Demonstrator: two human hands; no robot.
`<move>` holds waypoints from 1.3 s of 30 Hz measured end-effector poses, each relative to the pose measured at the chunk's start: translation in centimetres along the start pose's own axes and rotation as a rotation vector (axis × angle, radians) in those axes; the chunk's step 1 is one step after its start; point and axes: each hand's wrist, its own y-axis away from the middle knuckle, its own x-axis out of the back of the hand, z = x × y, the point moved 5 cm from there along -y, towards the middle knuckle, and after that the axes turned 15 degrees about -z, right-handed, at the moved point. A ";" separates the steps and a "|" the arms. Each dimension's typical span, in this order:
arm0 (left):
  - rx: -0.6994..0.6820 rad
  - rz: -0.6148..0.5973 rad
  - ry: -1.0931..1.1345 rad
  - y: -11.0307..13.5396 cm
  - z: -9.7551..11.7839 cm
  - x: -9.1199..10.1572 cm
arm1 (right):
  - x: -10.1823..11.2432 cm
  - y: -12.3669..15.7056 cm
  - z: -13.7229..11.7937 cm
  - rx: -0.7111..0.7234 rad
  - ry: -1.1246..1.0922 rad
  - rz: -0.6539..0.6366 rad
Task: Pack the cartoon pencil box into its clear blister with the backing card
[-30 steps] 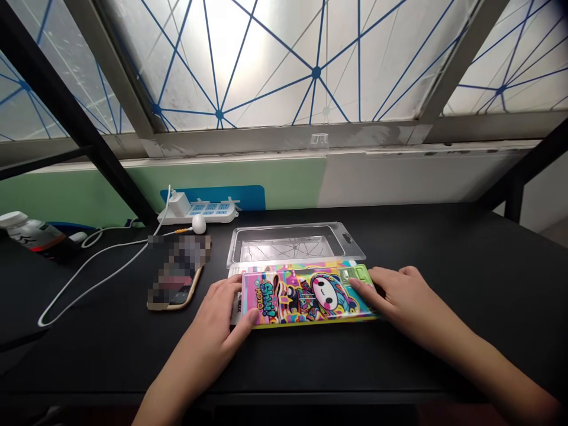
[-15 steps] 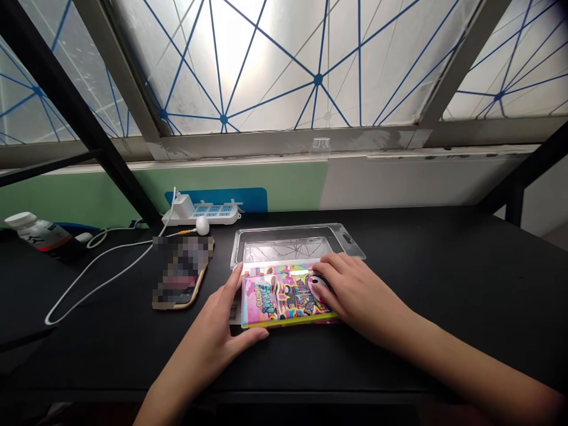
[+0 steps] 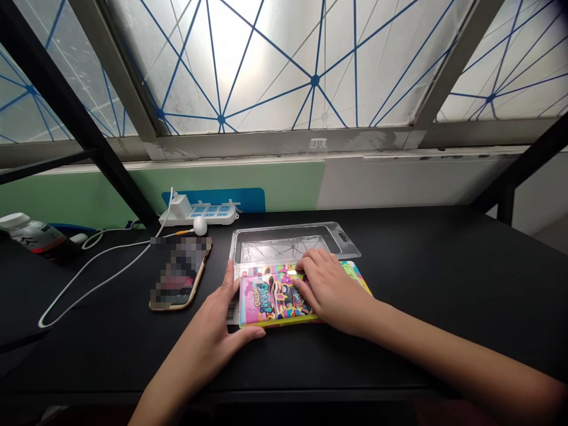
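Left hand (image 3: 208, 313) low at the near-left corner of a flat, glossy, pink-and-yellow rectangular package with cartoon print (image 3: 270, 302): thumb (image 3: 229, 278) raised along the package's left side, fingers (image 3: 248, 335) stretched along its near edge. Firm grip or light cradle: impossible to tell from this view.

Right hand (image 3: 332, 293) on top of the same package, fingers (image 3: 308, 263) bent and spread, fingertips down on the printed face, none wrapped around an edge. Package directly under those fingertips and inside the span of the left thumb and fingers, flat on a matte black table (image 3: 444, 284).

Just below the base of the left thumb, a white card edge with a black barcode (image 3: 233, 310). Past the right fingertips, a green-and-yellow printed corner (image 3: 355, 275) sticking out from under the package. Just beyond all the fingertips, a clear moulded plastic blister tray (image 3: 293, 228), its near rim against the package's far edge.

Left of the left thumb, a smartphone in a gold-edged case (image 3: 180, 275), its face pixelated. Farther beyond the left fingers, a white earbud (image 3: 200, 225) on a white cable (image 3: 97, 257), a white power strip (image 3: 208, 216) against the wall, and a white-capped bottle (image 3: 35, 236) lying at the table's left end.
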 end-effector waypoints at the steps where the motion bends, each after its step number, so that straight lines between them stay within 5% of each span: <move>1: -0.004 0.002 -0.004 0.0 0.1 0.0 | 0.0 0.0 0.0 -0.004 0.004 0.002; 5: -0.011 0.003 0.019 -0.1 0.3 0.0 | 0.1 0.1 -0.1 -0.002 0.041 0.056; 10: -0.017 0.022 0.027 0.1 0.6 0.1 | 1.0 0.5 -0.3 0.063 0.053 0.283; 17: -0.166 -0.090 0.031 0.4 0.4 0.5 | 3.3 3.4 -1.3 0.231 0.101 0.502; 21: -0.077 -0.074 0.044 0.8 -0.4 0.8 | 3.8 6.4 -1.3 0.430 0.020 0.346; 24: -0.022 -0.091 -0.002 0.7 -0.4 0.8 | 2.4 8.5 0.7 0.447 -0.041 0.186; 28: -0.001 -0.092 -0.078 0.3 -0.2 0.5 | -0.2 10.6 5.1 0.321 -0.110 0.077; 32: -0.053 -0.070 -0.135 0.0 -0.2 0.2 | -2.4 11.7 8.8 0.039 -0.222 -0.046; 39: -0.051 -0.060 -0.065 0.7 -1.1 0.1 | -3.7 11.4 9.6 -0.064 -0.296 -0.005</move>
